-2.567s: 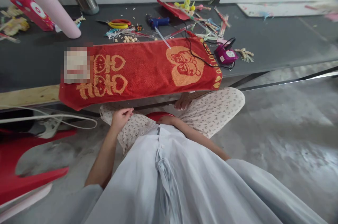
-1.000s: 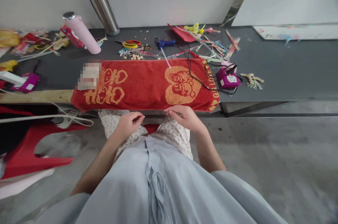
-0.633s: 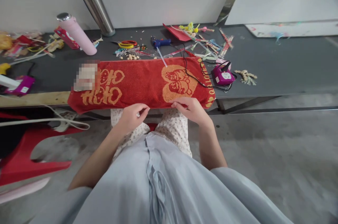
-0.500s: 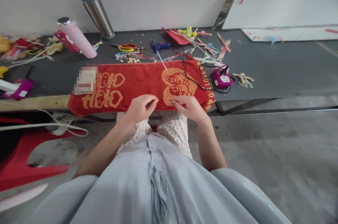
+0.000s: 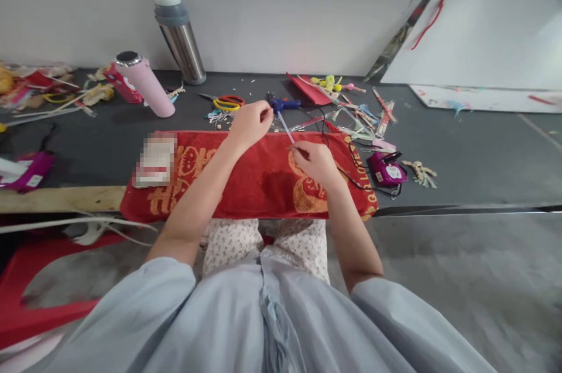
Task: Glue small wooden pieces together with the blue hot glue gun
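Both hands up from my lap, now over the red towel (image 5: 259,180).
L hand (image 5: 250,124) pinched shut by blue glue gun (image 5: 283,105); R hand (image 5: 317,162) pinches glue stick (image 5: 286,127) end.

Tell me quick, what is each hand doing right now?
Left hand: fingers pinched shut beside the blue glue gun; what they pinch cannot be told.
Right hand: closed on the lower end of the glue stick.

Both arms extended forward; left hand (image 5: 249,125) fingers pinched; right hand (image 5: 317,162) fingers curled, pinching.
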`<state>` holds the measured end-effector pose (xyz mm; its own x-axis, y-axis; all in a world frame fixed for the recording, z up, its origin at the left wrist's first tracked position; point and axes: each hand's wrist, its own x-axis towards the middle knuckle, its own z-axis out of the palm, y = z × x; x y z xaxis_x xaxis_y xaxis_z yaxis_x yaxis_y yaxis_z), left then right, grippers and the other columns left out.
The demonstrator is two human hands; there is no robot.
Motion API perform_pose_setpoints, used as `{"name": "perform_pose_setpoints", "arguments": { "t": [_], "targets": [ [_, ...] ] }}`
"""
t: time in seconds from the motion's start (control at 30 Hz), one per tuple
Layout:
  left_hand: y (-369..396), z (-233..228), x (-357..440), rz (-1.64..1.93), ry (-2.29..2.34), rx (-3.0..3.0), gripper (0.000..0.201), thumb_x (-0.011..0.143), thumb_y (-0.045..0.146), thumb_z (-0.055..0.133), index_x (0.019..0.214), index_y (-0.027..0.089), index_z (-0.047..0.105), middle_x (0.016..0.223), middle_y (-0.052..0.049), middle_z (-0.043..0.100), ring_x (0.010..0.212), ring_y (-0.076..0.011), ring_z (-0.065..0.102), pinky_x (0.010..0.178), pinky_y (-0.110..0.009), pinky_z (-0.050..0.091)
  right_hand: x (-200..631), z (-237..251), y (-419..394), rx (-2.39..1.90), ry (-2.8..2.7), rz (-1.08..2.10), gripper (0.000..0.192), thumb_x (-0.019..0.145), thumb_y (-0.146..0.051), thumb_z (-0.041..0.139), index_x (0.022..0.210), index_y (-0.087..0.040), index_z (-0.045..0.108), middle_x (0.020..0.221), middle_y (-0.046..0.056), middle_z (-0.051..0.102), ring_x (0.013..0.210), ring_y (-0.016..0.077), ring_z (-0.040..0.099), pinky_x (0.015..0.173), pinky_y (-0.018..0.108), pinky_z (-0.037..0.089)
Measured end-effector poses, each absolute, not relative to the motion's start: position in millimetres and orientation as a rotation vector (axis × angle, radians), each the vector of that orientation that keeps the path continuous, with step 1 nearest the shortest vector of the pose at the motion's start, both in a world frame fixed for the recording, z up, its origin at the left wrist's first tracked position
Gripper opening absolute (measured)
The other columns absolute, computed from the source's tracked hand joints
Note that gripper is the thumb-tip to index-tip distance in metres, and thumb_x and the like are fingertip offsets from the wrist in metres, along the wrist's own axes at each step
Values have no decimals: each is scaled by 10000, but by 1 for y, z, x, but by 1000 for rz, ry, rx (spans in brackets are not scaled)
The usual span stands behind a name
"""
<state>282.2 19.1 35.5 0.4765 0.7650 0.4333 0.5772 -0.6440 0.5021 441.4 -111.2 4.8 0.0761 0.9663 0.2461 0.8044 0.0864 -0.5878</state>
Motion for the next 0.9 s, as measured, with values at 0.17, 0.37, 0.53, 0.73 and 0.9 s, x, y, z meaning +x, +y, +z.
{"name": "perform_pose_setpoints", "arguments": {
  "t": [0.17, 0.37, 0.53, 0.73, 0.9],
  "targets": [
    [59, -3, 249, 760, 1304, 2388, 208, 858, 239, 487, 687, 169, 580, 651, -37, 573, 609, -139, 467, 645, -289, 361, 449, 14, -50, -1915, -1776, 152, 300, 858, -286, 473, 914, -181, 749, 798, 64, 728, 713, 179, 618, 664, 268, 387],
    [69, -34, 237, 639, 1558, 2314, 285, 839, 300, 513, 575, 195, 520, 613, -72, 599, 602, -186, 528, 621, -299, 378, 462, -8, 6, -2044, -1675, 162, 292, 842, -289, 493, 880, -192, 766, 833, 66, 739, 745, 188, 620, 673, 272, 393],
    [73, -30, 231, 395, 1737, 2352, 254, 851, 329, 484, 700, 184, 627, 766, -118, 698, 731, -253, 642, 635, -319, 418, 466, -36, 11, -2151, -1586, 148, 320, 865, -324, 456, 919, -198, 745, 823, 64, 734, 747, 190, 621, 667, 271, 381],
    [78, -19, 219, 212, 2086, 2253, 343, 898, 320, 371, 923, 168, 677, 920, -147, 729, 900, -320, 687, 743, -375, 485, 473, -42, 11, -2288, -1563, 118, 302, 901, -329, 423, 780, -183, 658, 785, 72, 704, 715, 173, 585, 619, 278, 282],
    [82, -18, 215, 173, 2157, 2201, 383, 927, 295, 329, 1051, 135, 654, 1015, -176, 715, 976, -340, 676, 816, -414, 498, 476, -39, 12, -2345, -1556, 154, 313, 907, -328, 413, 691, -179, 583, 761, 75, 686, 677, 160, 552, 595, 291, 226]
  ]
}}
